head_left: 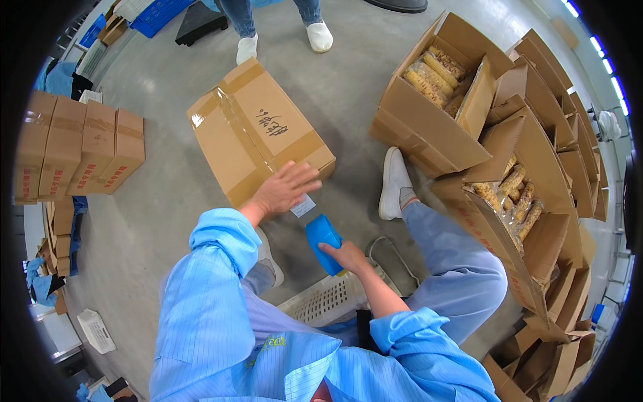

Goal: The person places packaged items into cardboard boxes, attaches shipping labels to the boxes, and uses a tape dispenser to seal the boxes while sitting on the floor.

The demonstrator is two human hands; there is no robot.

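A closed brown cardboard carton lies on the floor in front of me, clear tape along its top seam and dark handwriting on top. My left hand, fingers stretched out, is at the carton's near corner and appears to rest on it. A white label shows just below that hand. Wrapped round a blue tape dispenser, my right hand holds it between my knees, near the label. What lies under my left palm is hidden.
Open cartons with bagged corn cobs stand at my right, more open boxes behind. A white perforated basket is beneath me. Closed cartons are stacked at left. Another person's white shoes are at the far side.
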